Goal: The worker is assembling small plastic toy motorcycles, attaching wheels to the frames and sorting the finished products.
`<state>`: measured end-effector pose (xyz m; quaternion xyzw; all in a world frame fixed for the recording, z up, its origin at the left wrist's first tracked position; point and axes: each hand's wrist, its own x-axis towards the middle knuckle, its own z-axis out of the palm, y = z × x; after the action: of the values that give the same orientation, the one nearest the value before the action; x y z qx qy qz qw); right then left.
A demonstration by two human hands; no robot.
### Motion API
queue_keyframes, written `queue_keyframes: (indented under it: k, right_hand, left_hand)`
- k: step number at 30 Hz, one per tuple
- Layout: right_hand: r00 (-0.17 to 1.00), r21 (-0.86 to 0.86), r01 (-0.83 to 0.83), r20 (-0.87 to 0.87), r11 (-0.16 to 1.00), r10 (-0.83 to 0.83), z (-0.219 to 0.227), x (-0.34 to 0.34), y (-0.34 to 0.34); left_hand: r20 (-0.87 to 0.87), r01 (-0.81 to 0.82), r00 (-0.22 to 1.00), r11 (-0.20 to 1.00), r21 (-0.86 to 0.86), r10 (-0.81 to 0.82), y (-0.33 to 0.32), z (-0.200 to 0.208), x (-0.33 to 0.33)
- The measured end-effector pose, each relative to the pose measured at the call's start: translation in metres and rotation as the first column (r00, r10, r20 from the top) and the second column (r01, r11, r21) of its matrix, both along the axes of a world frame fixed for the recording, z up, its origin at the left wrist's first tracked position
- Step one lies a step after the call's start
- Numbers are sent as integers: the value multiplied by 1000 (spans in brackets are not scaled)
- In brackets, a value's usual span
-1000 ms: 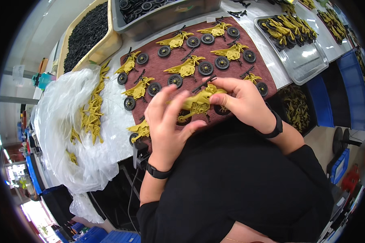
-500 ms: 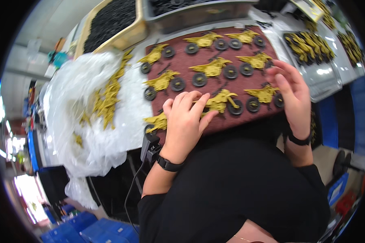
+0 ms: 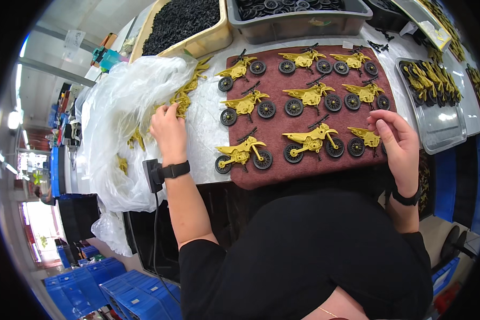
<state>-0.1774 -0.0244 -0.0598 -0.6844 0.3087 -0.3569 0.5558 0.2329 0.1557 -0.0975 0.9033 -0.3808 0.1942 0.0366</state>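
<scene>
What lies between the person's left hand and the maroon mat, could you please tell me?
In the head view, a strip of white table covering lies between the left hand and the maroon mat.

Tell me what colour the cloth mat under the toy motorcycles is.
The cloth mat is plain maroon; the head view shows it best.

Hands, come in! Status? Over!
Left hand at yellow plastic parts. Right hand by yellow, black-wheeled toy motorbike. Crumpled translucent plastic bag beside left hand.
</scene>
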Motion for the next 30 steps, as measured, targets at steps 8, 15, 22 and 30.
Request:
queue_keyframes:
  k: [8, 15, 22, 30]
  right_hand:
    - [1000, -17, 1, -14, 1000, -1, -3, 2, 1]
    - [996, -70, -91, -28, 993, 89, 3, 19, 11]
    - [966, 143, -231, 149, 962, 210, 3, 32, 19]
    - [994, 223, -95, 65, 970, 83, 0, -7, -3]
  left_hand:
    - [-19, 312, 915, 736, -600, -403, -11, 11, -17]
    - [107, 630, 683, 508, -588, -723, -52, 43, -91]
    - [-19, 736, 454, 387, -555, -891, -82, 56, -176]
    - [-147, 799, 196, 245, -549, -970, -121, 54, -247]
